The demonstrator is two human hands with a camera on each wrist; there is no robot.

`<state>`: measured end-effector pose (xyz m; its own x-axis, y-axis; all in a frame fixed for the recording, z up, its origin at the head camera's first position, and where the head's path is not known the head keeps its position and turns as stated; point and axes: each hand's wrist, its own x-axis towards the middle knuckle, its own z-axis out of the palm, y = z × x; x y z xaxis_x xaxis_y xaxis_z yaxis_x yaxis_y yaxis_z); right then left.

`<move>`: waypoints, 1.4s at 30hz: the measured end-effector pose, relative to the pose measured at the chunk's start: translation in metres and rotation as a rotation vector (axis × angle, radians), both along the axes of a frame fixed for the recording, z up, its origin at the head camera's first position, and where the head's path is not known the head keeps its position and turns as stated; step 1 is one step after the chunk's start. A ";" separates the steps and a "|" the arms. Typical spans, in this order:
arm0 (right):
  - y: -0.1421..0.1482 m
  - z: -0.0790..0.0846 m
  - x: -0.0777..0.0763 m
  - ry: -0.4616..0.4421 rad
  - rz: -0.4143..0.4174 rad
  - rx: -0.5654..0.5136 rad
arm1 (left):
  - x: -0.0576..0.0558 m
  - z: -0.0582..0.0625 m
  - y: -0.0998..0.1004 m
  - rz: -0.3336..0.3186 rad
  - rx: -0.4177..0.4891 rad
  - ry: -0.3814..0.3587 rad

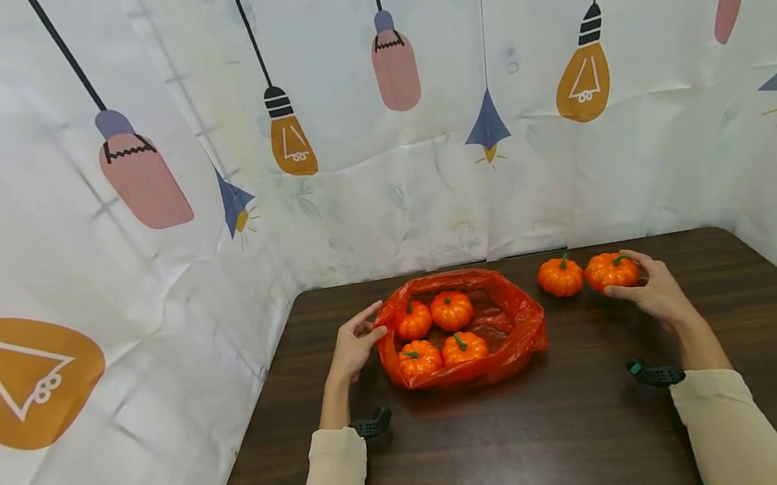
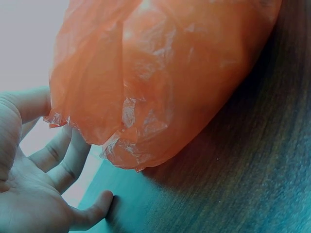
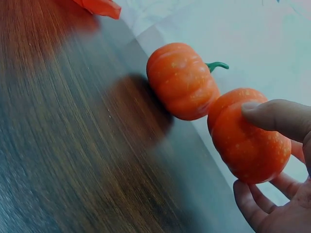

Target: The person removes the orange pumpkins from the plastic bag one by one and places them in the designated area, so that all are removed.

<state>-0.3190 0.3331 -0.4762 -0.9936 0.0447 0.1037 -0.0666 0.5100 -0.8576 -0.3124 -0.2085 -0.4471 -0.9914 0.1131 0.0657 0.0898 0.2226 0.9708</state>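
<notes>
An orange-red plastic bag lies wide-mouthed on the table, with several small orange pumpkins inside it. My left hand pinches the bag's left rim between thumb and fingers. In the left wrist view the crinkled bag side fills much of the picture, beside the left hand. To the right of the bag, my right hand grips a small pumpkin, thumb on one side and fingers on the other. Another pumpkin with a green stem sits right beside the gripped pumpkin.
Everything stands on a dark wood-grain table, the pumpkins near its far edge. A white sheet printed with lamps hangs behind and to the left. Dark bands with camera mounts circle both wrists.
</notes>
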 end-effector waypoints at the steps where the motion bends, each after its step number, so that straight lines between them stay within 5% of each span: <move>1: 0.001 0.000 -0.001 -0.003 0.003 0.005 | 0.000 0.000 0.000 0.000 0.000 0.001; 28: 0.020 0.000 -0.022 -0.118 0.136 0.112 | 0.001 -0.001 -0.001 0.003 0.008 0.032; 36: 0.024 -0.004 -0.029 -0.154 0.157 0.089 | -0.015 -0.026 -0.005 0.033 0.016 0.042; 42: 0.030 -0.008 -0.035 -0.169 0.175 0.058 | -0.016 -0.031 -0.003 0.058 0.004 0.072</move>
